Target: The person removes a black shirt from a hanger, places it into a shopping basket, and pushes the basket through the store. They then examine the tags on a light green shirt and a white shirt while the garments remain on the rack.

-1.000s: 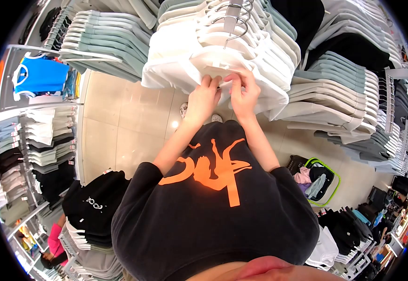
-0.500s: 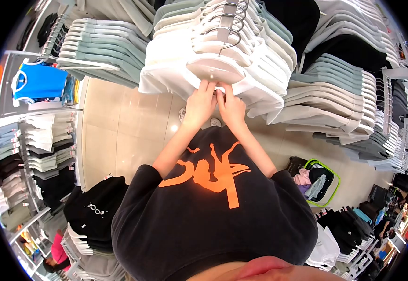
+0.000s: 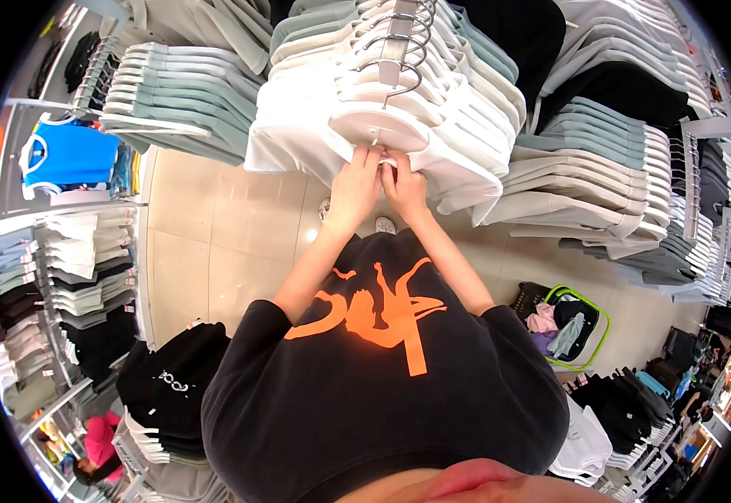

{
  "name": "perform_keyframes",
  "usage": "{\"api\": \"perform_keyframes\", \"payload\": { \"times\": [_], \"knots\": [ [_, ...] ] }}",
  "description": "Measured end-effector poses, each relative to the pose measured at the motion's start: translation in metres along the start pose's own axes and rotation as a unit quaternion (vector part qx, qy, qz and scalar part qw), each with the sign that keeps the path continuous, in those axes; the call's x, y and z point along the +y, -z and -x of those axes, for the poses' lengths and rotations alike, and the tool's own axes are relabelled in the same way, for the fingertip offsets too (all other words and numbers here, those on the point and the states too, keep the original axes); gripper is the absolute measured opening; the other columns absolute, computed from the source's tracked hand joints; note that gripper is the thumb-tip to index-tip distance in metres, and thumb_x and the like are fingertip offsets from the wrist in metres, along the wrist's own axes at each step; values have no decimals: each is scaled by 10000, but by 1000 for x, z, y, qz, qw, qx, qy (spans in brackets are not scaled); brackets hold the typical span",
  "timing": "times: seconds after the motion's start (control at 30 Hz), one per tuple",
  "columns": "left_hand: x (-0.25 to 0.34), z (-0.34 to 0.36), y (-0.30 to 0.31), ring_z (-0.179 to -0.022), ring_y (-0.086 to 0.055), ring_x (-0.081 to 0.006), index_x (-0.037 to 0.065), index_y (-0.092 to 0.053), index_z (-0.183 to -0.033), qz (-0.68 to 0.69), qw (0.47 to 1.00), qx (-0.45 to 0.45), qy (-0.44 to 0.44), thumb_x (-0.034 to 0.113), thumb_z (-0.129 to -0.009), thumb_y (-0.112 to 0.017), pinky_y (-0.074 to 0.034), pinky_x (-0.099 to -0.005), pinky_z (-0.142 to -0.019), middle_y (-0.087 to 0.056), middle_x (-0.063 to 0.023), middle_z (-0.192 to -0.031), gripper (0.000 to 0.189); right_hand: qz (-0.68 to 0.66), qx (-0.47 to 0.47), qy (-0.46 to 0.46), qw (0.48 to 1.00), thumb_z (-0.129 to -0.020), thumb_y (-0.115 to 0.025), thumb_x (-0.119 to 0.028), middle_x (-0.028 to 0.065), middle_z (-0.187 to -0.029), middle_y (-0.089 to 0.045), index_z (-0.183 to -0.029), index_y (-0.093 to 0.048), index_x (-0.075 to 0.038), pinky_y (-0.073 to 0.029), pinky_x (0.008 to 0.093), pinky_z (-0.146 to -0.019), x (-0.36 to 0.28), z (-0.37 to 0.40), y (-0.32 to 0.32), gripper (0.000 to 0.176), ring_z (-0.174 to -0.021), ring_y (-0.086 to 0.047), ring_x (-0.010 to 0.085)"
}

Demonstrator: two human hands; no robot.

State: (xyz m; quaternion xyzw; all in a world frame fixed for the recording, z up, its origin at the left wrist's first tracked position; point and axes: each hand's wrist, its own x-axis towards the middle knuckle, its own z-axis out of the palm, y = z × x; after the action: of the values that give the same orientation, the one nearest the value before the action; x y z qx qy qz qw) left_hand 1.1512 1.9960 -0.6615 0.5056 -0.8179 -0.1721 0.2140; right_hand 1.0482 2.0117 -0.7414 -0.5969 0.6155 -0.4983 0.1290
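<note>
A white shirt (image 3: 286, 134) hangs on a white hanger at the front of a rack, its metal hook (image 3: 402, 87) over the rail. Just below the neckline, my left hand (image 3: 359, 189) and my right hand (image 3: 404, 186) meet, fingers closed on the front of the white shirt. Their fingertips nearly touch. A small pale piece shows between them, too small to make out. Behind the front shirt hang several more white and grey-green garments.
Grey-green shirts (image 3: 185, 105) hang to the left, beige and grey-green ones (image 3: 596, 172) to the right. A green-rimmed basket (image 3: 602, 339) with clothes stands on the floor at right. Black shirts (image 3: 173, 369) hang lower left. A person in pink (image 3: 101, 438) is at lower left.
Both hands have shifted slightly left in view, staying on the shirt. The front hanger tilts a little differently. The person in pink has moved slightly.
</note>
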Motion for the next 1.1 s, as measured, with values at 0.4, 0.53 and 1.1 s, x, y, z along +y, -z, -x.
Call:
{"api": "perform_keyframes", "payload": {
  "times": [0.4,0.53,1.1],
  "knots": [
    [-8,14,12,-736,-556,-303,87,-461,-1000,123,991,-55,-13,125,-762,-551,-445,-368,-617,-530,-107,-923,258,-220,0,3,975,-812,-498,-64,106,-680,-588,-1046,-455,-46,-440,248,-497,-8,35,16,239,-536,-577,185],
    [-4,18,21,-712,-551,-296,83,-474,-978,148,986,-78,-7,147,-781,-560,-431,-346,-608,-548,-113,-882,224,-218,-63,-70,971,-820,-488,-61,90,-722,-585,-1088,-401,-36,-420,243,-489,11,59,28,283,-518,-536,133],
    [2,13,22,-605,-538,-243,67,-536,-792,53,996,-60,-40,272,-768,-582,-425,-334,-534,-478,-74,-747,211,-117,218,-568,785,-615,-683,-95,106,-1246,-298,-1296,-93,-133,-433,375,-613,157,114,18,902,-995,-429,237]
  ]
}}
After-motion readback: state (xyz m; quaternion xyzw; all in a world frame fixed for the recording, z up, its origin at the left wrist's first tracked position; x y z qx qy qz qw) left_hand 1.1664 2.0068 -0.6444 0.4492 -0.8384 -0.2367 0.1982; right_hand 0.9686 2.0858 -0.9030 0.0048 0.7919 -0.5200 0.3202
